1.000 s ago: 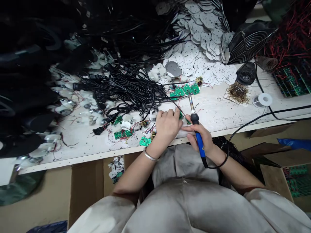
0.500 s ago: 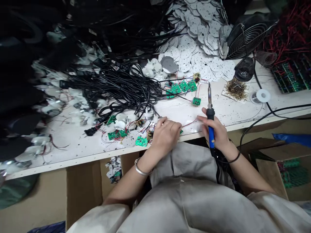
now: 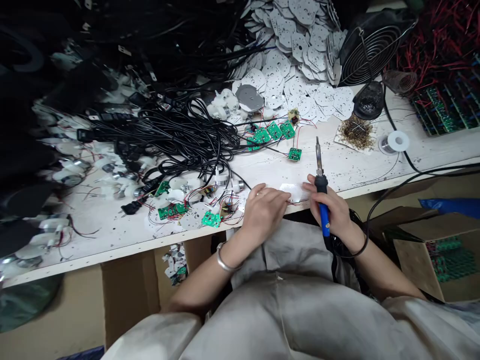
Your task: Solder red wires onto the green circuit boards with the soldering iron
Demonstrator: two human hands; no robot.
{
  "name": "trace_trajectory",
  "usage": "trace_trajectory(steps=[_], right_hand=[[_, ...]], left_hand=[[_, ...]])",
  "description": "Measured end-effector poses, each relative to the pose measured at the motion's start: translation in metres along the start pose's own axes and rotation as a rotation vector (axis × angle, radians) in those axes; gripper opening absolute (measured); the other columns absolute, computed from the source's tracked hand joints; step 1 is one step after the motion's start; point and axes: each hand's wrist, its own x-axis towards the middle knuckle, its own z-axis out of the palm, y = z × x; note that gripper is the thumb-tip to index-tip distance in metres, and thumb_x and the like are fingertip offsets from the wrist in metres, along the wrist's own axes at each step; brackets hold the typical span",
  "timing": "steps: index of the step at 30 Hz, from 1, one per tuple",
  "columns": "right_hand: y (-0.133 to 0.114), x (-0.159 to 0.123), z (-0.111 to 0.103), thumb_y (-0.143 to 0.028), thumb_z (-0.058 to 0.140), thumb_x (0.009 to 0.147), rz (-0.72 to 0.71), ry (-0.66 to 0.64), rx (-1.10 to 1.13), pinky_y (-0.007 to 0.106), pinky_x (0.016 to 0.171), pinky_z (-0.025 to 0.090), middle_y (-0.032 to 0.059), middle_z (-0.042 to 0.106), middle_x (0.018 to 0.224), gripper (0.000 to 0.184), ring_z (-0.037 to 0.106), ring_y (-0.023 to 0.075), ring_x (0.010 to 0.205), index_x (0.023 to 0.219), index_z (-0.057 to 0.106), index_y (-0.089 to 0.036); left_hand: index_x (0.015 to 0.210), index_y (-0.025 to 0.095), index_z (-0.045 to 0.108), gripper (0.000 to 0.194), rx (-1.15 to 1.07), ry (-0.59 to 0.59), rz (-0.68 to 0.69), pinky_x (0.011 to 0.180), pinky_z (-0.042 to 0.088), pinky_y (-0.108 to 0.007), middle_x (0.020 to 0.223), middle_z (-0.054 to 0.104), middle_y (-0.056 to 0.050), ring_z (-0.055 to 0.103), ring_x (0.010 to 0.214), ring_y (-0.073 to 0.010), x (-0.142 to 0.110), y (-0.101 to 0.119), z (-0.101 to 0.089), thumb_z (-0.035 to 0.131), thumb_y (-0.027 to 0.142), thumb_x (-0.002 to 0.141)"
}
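My right hand (image 3: 335, 212) is wrapped round the blue and black handle of a soldering iron (image 3: 323, 205), its metal tip pointing up and away from me. At the table's front edge my left hand (image 3: 265, 212) is curled palm down, fingers together. Thin red wires (image 3: 296, 203) come out from under its fingertips and run toward my right hand; what else lies under the palm is hidden. Left of that hand lie a green circuit board (image 3: 211, 218), a white perforated disc (image 3: 193, 218) and small motors with loose wires. Another green board (image 3: 294, 154) lies beyond my hands.
Black cables (image 3: 187, 135) lie heaped at centre left. White plates (image 3: 296, 60) are piled at the back, beside a wire fan guard (image 3: 371, 55). A solder spool (image 3: 393, 142) and brass wool (image 3: 358, 132) sit on the right, near wired boards (image 3: 446, 107). The iron's cord (image 3: 378, 212) loops past my right wrist.
The red wires, stretched between my hands before, now lie lower near the table edge. My left hand has moved slightly right, closer to my right hand. The view has shifted a little.
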Motion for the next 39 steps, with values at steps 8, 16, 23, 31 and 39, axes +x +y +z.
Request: trace_trajectory(steps=[8, 16, 23, 31, 39], right_hand=[[0.017, -0.008, -0.003, -0.01, 0.053, 0.094, -0.004, -0.277, 0.012, 0.039, 0.092, 0.061, 0.0113, 0.054, 0.145, 0.04, 0.065, 0.0229, 0.119, 0.13, 0.051, -0.028], [0.022, 0.019, -0.012, -0.013, 0.051, 0.096, -0.208, -0.327, -0.085, 0.037, 0.09, 0.059, 0.0093, 0.066, 0.122, 0.033, 0.064, 0.0209, 0.116, 0.125, 0.052, -0.028], [0.009, 0.027, 0.018, -0.019, 0.053, 0.098, -0.143, -0.205, -0.176, 0.033, 0.081, 0.059, 0.0116, 0.064, 0.118, 0.03, 0.066, 0.021, 0.1, 0.127, 0.051, -0.025], [-0.006, 0.019, 0.045, -0.022, 0.057, 0.096, -0.12, -0.019, -0.267, 0.029, 0.072, 0.057, 0.0105, 0.067, 0.105, 0.021, 0.067, 0.021, 0.091, 0.117, 0.059, -0.022], [-0.007, 0.022, 0.045, -0.03, 0.064, 0.093, -0.128, 0.055, -0.131, 0.039, 0.088, 0.053, 0.0067, 0.069, 0.099, 0.023, 0.065, 0.023, 0.098, 0.115, 0.062, -0.028]], left_hand=[[0.114, 0.019, 0.066, 0.024, 0.003, 0.085, 0.186, 0.084, 0.052, -0.032, 0.091, 0.073, -0.005, 0.066, 0.091, -0.0176, -0.02, -0.011, -0.01, 0.048, 0.019, 0.099], [0.098, 0.02, 0.07, 0.022, -0.297, 0.185, -0.316, 0.068, 0.049, -0.025, 0.081, 0.073, -0.001, 0.064, 0.069, -0.0131, -0.017, -0.013, -0.032, 0.051, 0.032, 0.096], [0.094, 0.023, 0.073, 0.021, 0.166, -0.002, -0.372, 0.073, 0.038, -0.035, 0.076, 0.073, -0.003, 0.066, 0.072, -0.0206, -0.007, -0.001, -0.027, 0.052, 0.029, 0.095], [0.083, 0.024, 0.073, 0.026, 0.336, 0.18, -0.225, 0.078, 0.03, -0.039, 0.072, 0.068, -0.003, 0.061, 0.075, -0.02, -0.014, -0.009, -0.007, 0.053, 0.033, 0.097], [0.087, 0.025, 0.073, 0.02, -0.063, 0.351, -0.129, 0.085, 0.041, -0.039, 0.077, 0.07, -0.001, 0.063, 0.076, -0.0158, -0.027, -0.017, -0.006, 0.058, 0.036, 0.096]])
